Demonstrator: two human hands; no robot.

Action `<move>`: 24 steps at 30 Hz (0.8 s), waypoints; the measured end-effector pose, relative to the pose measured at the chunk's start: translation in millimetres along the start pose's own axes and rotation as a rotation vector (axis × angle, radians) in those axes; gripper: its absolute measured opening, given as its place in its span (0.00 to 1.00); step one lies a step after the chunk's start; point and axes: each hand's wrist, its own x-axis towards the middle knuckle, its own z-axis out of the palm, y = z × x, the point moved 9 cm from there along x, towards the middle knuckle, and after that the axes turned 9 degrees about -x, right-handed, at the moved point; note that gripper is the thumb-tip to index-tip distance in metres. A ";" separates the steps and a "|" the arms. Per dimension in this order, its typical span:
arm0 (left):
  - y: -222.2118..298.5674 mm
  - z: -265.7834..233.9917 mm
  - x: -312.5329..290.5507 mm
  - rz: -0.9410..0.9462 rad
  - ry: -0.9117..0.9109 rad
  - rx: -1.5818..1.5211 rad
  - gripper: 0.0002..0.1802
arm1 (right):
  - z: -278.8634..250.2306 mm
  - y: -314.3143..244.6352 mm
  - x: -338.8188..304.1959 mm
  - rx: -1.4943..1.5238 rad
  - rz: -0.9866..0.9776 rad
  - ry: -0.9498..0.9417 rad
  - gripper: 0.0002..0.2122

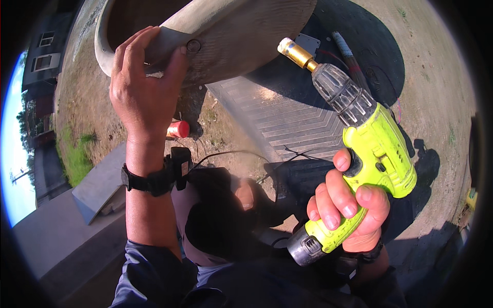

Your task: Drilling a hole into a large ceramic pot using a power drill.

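Note:
A large greyish-tan pot or basin with a thick rounded rim is tilted at the top of the view. My left hand grips its rim, fingers over the edge and thumb on the outer wall. Right by the thumb tip, a small dark circle shows on that wall. My right hand is wrapped round the handle of a yellow-green cordless drill. A gold cylindrical hole-saw bit with a whitish tip sits in its black chuck, pointing up toward the pot and apart from it.
Below the pot lies a grey board with chevron grooves, pale dust on it. A red-capped container rests on the dirt. A long tube lies in shadow beyond the drill. Thin dark cable crosses near my legs. A low concrete ledge runs along the left.

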 end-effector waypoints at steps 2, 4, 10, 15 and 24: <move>-1.2 -0.8 -3.0 0.000 0.032 0.010 0.21 | -2.8 2.8 3.6 -0.037 0.003 -0.026 0.21; 0.0 -1.6 -4.3 0.006 0.068 0.011 0.21 | -5.6 3.5 8.3 -0.103 -0.008 -0.038 0.21; 3.5 -2.1 -6.4 0.008 0.123 0.076 0.22 | -9.7 9.0 11.9 -0.024 -0.018 -0.054 0.23; 1.9 -4.5 -2.3 0.005 0.065 0.090 0.22 | -5.9 9.9 10.4 -0.037 -0.037 -0.079 0.23; 8.4 0.1 1.1 -0.032 0.021 0.153 0.20 | -5.0 11.3 12.3 -0.171 -0.026 -0.034 0.22</move>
